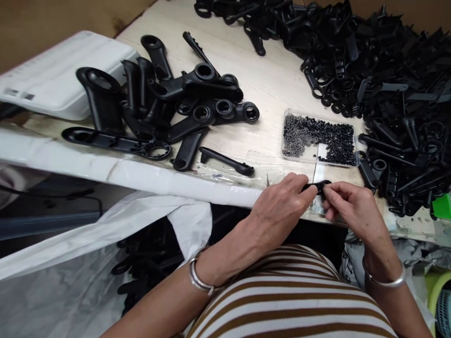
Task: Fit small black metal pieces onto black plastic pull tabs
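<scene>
Pale wood-grain boarding tops the worktable (pixel 268 89), its front edge wrapped in white plastic sheeting (pixel 105 162). At that edge, just below a clear plastic compartment box (pixel 357 157), the person's two hands meet over a small black plastic part (pixel 322 184). The left hand (pixel 282 202) has its fingers closed around one end, covering much of it. The right hand (pixel 352 206) pinches the other end between thumb and forefinger, with no visible gap; whether those fingertips also hold a tiny piece, I cannot tell. Inside the box, fine metal springs (pixel 294 141) fill the left side and tiny black pieces (pixel 340 141) the right. Beyond and to the right spreads a large heap of black plastic parts (pixel 398 84). Left of the hands lies a cluster of ring-ended black arms (pixel 197 89), some overlapping, beside a lidded white plastic container (pixel 66 70). One slim black bar (pixel 227 161) lies apart, between the cluster and the left hand. Each wrist wears a silver bangle (pixel 389 280).
</scene>
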Demonstrator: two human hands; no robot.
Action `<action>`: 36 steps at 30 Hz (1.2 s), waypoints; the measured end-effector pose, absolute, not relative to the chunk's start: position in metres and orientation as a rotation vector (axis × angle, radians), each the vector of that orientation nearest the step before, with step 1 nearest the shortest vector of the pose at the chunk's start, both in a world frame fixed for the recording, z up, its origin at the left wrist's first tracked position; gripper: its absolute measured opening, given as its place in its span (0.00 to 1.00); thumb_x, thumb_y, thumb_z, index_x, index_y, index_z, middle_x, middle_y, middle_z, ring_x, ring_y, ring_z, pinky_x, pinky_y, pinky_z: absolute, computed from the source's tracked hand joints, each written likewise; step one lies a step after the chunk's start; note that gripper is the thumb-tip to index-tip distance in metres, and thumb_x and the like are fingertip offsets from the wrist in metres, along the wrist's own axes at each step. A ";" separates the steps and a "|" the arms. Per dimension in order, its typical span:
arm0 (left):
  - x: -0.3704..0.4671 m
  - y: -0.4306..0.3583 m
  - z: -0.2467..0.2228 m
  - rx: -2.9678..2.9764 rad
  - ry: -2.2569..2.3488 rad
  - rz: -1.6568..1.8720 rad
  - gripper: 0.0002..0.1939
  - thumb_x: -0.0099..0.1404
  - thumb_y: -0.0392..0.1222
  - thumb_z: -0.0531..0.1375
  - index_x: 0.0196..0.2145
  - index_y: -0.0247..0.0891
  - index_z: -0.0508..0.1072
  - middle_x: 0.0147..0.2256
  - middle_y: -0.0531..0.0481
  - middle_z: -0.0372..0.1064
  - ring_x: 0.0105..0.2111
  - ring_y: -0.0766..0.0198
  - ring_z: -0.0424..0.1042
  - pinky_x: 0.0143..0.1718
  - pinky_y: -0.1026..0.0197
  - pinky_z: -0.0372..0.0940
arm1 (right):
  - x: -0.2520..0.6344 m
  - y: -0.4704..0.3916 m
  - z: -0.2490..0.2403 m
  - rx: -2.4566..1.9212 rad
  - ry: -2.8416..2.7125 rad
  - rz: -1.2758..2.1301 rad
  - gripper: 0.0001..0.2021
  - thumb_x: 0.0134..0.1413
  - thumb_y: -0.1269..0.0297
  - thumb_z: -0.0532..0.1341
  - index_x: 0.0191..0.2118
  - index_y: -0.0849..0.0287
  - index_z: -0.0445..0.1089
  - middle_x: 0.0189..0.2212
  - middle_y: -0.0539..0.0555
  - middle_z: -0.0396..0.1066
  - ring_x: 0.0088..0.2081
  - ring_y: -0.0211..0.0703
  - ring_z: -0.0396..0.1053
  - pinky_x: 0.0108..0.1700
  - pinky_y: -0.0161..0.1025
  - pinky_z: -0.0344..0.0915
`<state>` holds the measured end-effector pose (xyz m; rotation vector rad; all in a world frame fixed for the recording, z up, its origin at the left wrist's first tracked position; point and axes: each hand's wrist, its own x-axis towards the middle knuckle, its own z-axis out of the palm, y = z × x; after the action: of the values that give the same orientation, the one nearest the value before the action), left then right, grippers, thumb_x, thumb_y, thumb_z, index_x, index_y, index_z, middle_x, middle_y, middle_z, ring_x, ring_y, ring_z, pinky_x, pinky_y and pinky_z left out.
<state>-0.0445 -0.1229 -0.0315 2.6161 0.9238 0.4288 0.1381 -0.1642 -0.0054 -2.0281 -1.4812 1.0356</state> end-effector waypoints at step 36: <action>-0.039 -0.136 -0.042 2.667 0.868 1.046 0.17 0.67 0.25 0.46 0.47 0.31 0.69 0.39 0.40 0.68 0.35 0.58 0.71 0.29 0.61 0.71 | 0.110 -0.152 -0.012 -1.583 -0.857 1.149 0.20 0.38 0.69 0.64 0.43 0.55 0.67 0.30 0.45 0.68 0.27 0.30 0.64 0.29 0.28 0.63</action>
<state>-0.0388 -0.1359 -0.0415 2.6666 0.8676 1.0455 0.1099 -0.1519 -0.0123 -1.5832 -0.8573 1.1487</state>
